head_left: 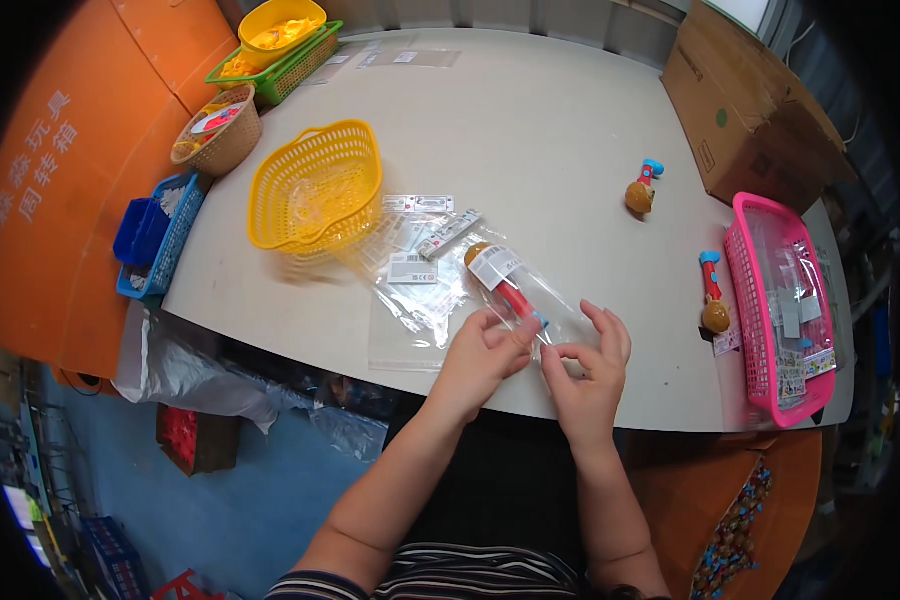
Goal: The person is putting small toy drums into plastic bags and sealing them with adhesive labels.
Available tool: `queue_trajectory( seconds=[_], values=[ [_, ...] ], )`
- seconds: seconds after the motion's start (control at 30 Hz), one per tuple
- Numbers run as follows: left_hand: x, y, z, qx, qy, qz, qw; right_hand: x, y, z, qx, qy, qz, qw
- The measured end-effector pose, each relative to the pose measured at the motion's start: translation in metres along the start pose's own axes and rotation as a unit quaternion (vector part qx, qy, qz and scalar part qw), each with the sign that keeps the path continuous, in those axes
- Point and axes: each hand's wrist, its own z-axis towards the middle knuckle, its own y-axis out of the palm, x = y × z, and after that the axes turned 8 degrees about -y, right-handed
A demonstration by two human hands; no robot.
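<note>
A clear plastic bag [553, 296] lies at the near middle of the table, with a toy [513, 297] inside it. The toy has a brown round head, a red handle and a blue end; a white printed label [494, 266] covers part of it. My left hand [488, 360] is closed on the bag beside the toy's blue end. At the bag's near edge, my right hand [590, 372] pinches the film between thumb and forefinger, its other fingers raised. Flat clear bags [402, 325] and small printed cards [412, 268] lie to the left.
A yellow basket [315, 185] holding clear plastic stands left. Two similar toys [641, 198] [713, 300] lie right, near a pink basket [756, 320] of packaging. Behind it is a cardboard box [745, 110]. More baskets [220, 150] line the left edge beside an orange panel [80, 170].
</note>
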Motion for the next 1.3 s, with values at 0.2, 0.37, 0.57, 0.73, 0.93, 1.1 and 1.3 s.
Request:
queue_trajectory(
  seconds=[0.2,0.37,0.57,0.73,0.93,1.1,1.3],
  values=[
    [-0.002,-0.005,0.008,-0.001,-0.006,-0.046,0.999,0.012,0.006,0.002,0.015,-0.041,-0.092,0.995],
    [0.010,-0.003,0.003,0.059,-0.006,-0.057,0.997,0.017,0.002,0.014,-0.027,-0.041,-0.130,0.990],
    [-0.004,-0.013,0.024,0.041,0.038,0.062,0.997,0.013,0.014,0.028,-0.071,-0.063,-0.124,0.988],
    [0.002,-0.014,0.009,0.069,0.234,0.259,0.935,0.017,0.010,0.030,-0.091,-0.056,-0.028,0.994],
    [0.007,-0.025,-0.012,-0.103,0.081,0.156,0.979,0.007,0.000,0.020,-0.069,-0.123,-0.055,0.989],
    [0.016,-0.033,-0.029,-0.061,-0.014,0.229,0.971,-0.008,0.002,-0.005,0.011,-0.073,-0.095,0.993],
    [0.016,-0.029,-0.055,-0.010,0.398,0.566,0.722,-0.013,0.016,-0.023,0.001,-0.034,-0.132,0.991]
  ],
)
